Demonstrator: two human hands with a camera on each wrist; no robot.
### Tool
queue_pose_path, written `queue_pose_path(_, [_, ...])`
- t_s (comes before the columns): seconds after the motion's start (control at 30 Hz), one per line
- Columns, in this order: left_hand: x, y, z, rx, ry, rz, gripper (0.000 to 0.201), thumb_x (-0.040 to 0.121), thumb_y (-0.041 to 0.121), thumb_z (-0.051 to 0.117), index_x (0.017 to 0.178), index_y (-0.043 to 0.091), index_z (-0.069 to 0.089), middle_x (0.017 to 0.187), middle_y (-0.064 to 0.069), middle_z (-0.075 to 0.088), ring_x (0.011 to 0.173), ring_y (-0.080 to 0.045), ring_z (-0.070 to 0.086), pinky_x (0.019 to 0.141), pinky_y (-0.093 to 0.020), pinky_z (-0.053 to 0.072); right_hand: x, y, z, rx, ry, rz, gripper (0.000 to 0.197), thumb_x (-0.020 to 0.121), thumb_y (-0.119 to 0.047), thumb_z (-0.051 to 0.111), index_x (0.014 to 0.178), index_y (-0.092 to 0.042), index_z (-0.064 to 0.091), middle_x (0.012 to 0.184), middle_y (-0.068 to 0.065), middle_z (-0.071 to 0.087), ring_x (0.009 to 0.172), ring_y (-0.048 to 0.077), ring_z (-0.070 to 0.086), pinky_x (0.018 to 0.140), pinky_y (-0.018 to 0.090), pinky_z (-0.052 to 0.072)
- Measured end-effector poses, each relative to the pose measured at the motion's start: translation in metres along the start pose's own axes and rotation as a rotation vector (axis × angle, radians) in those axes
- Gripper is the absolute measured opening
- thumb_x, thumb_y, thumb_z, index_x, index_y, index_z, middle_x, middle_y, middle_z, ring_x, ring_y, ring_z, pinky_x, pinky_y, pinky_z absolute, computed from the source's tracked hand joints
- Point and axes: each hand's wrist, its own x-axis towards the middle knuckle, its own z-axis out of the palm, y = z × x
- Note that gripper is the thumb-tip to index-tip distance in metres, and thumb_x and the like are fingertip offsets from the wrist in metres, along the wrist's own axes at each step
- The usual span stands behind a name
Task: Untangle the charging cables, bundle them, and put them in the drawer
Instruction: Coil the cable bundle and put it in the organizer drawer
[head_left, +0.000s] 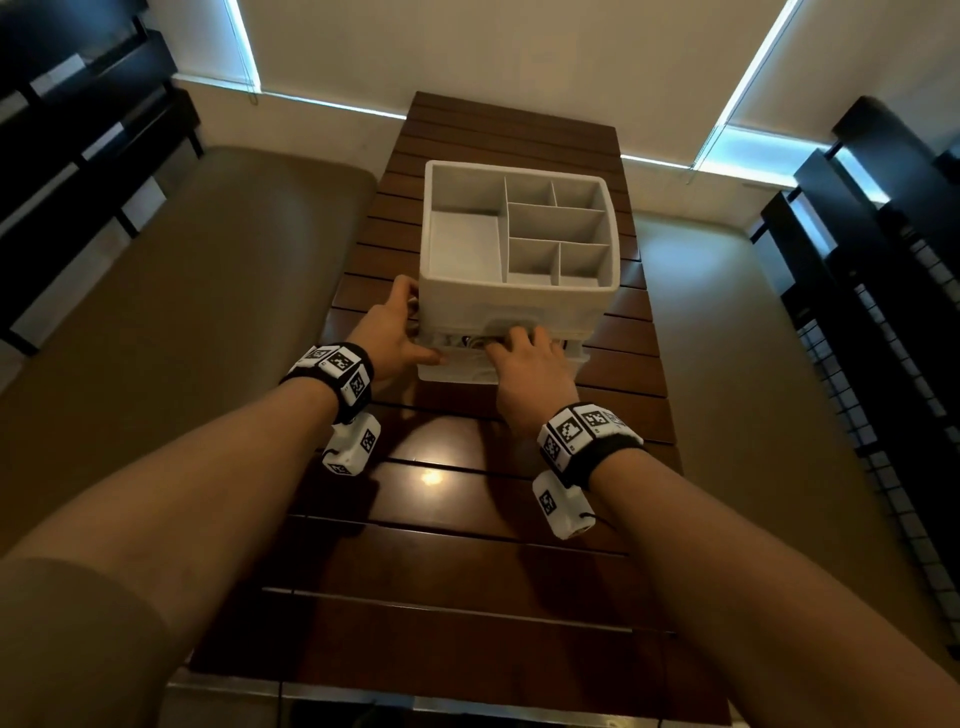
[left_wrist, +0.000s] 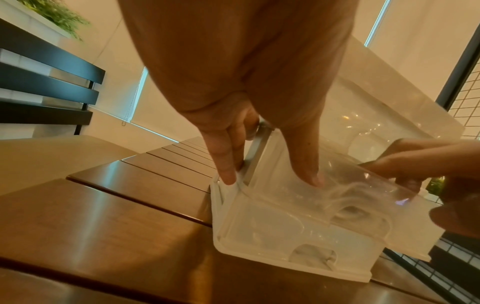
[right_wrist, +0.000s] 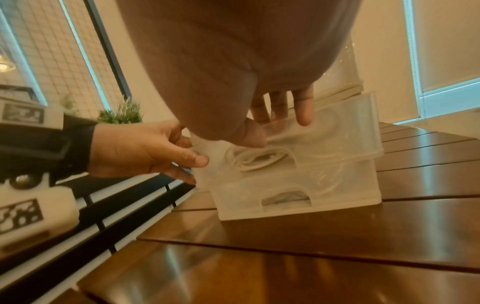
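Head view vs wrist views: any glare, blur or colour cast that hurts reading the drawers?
Head view: dim, sharp, wide-angle bend at the edges, a glare spot on the dark slatted wooden table. Left wrist view: warm orange cast, left hand fills the top, the translucent white plastic drawer unit soft with specular glints. Right wrist view: motion-soft, right hand looms; coiled white cable shows through the upper drawer.

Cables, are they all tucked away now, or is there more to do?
Nearly finished. Done: white coiled cables already lie inside the clear upper drawer, and the table shows none left out. In hand: the right hand is on the drawer's front while the left hand steadies the organizer's corner. Left: the drawer seems slightly out, so probably just pushing it fully shut.
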Motion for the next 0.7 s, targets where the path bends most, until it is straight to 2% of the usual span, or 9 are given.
queue_pose_path(0.1, [-0.001, -0.001, -0.002, -0.002, -0.009, -0.006, 0.089, 0.072, 0.01, 0.095, 0.138, 0.015, 0.035, 0.141, -0.012, 0.059, 0.121, -0.025, 0.064, 0.103, -0.039, 0.056, 0.001, 0.007, 0.0, 0.143, 0.075, 0.033, 0.046, 0.093, -0.017, 0.06, 0.139, -0.02, 0.061, 0.131, 0.013, 0.053, 0.12, 0.036, 0.048, 0.102, 0.051, 0.045])
queue_pose_path(0.2, [-0.001, -0.001, -0.003, 0.002, -0.01, 0.004, 0.087, 0.073, 0.011, 0.094, 0.137, 0.016, 0.035, 0.139, -0.011, 0.06, 0.12, -0.024, 0.064, 0.104, -0.044, 0.056, -0.012, 0.019, 0.01, 0.205, 0.203, 0.119, 0.044, 0.089, -0.012, 0.064, 0.132, -0.02, 0.065, 0.127, 0.008, 0.06, 0.118, 0.035, 0.054, 0.099, 0.054, 0.048])
queue_pose_path(0.27, [-0.001, -0.002, -0.003, 0.002, -0.009, -0.007, 0.086, 0.074, 0.009, 0.094, 0.136, 0.016, 0.035, 0.138, -0.011, 0.061, 0.114, -0.022, 0.066, 0.1, -0.041, 0.058, -0.016, 0.022, 0.018, 0.183, 0.157, 0.107, 0.053, 0.087, -0.009, 0.064, 0.139, -0.02, 0.06, 0.134, 0.006, 0.061, 0.124, 0.035, 0.053, 0.103, 0.056, 0.045])
queue_pose_path(0.37, [0.0, 0.0, -0.002, -0.015, -0.006, -0.003, 0.086, 0.073, 0.01, 0.094, 0.134, 0.018, 0.035, 0.14, -0.011, 0.06, 0.117, -0.025, 0.067, 0.102, -0.046, 0.058, -0.014, 0.028, 0.014, 0.183, 0.14, 0.081, 0.052, 0.09, -0.012, 0.061, 0.141, -0.021, 0.058, 0.137, 0.004, 0.062, 0.127, 0.033, 0.051, 0.105, 0.053, 0.044])
queue_pose_path(0.43, [-0.001, 0.0, -0.002, -0.013, -0.003, -0.012, 0.086, 0.072, 0.011, 0.095, 0.135, 0.018, 0.036, 0.14, -0.011, 0.06, 0.118, -0.025, 0.067, 0.102, -0.047, 0.058, -0.016, 0.036, 0.012, 0.224, 0.255, 0.108, 0.042, 0.091, -0.018, 0.064, 0.133, -0.021, 0.064, 0.131, 0.003, 0.065, 0.121, 0.03, 0.053, 0.099, 0.048, 0.047])
queue_pose_path(0.5, [-0.001, 0.0, -0.002, -0.018, -0.002, -0.018, 0.087, 0.072, 0.012, 0.095, 0.136, 0.017, 0.036, 0.14, -0.01, 0.06, 0.118, -0.025, 0.066, 0.101, -0.044, 0.057, -0.025, 0.048, 0.014, 0.391, 0.455, 0.271, 0.036, 0.088, -0.02, 0.071, 0.123, -0.016, 0.063, 0.125, 0.005, 0.059, 0.113, 0.023, 0.05, 0.096, 0.043, 0.049])
queue_pose_path(0.57, [-0.001, 0.001, -0.001, -0.024, 0.006, -0.023, 0.088, 0.072, 0.012, 0.095, 0.137, 0.016, 0.035, 0.139, -0.009, 0.059, 0.118, -0.025, 0.065, 0.1, -0.042, 0.057, -0.028, 0.069, 0.02, 0.65, 0.524, 0.449, 0.061, 0.082, -0.026, 0.083, 0.133, -0.013, 0.052, 0.135, 0.008, 0.048, 0.121, 0.02, 0.045, 0.106, 0.041, 0.047])
queue_pose_path(0.63, [0.0, 0.0, 0.001, -0.024, 0.006, -0.032, 0.09, 0.071, 0.012, 0.095, 0.138, 0.015, 0.035, 0.139, -0.007, 0.058, 0.12, -0.025, 0.065, 0.101, -0.042, 0.057, -0.023, 0.092, 0.025, 0.901, 0.321, 0.501, 0.103, 0.076, -0.033, 0.091, 0.156, -0.016, 0.03, 0.157, 0.008, 0.033, 0.142, 0.021, 0.036, 0.119, 0.041, 0.036])
queue_pose_path(0.7, [-0.002, 0.002, 0.002, -0.027, 0.008, -0.041, 0.093, 0.069, 0.017, 0.097, 0.138, 0.02, 0.035, 0.14, -0.005, 0.058, 0.122, -0.025, 0.064, 0.102, -0.048, 0.057, -0.015, 0.105, 0.028, 1.088, 0.112, 0.428, 0.113, 0.078, -0.033, 0.091, 0.164, -0.022, 0.018, 0.164, 0.004, 0.034, 0.148, 0.019, 0.035, 0.119, 0.04, 0.035])
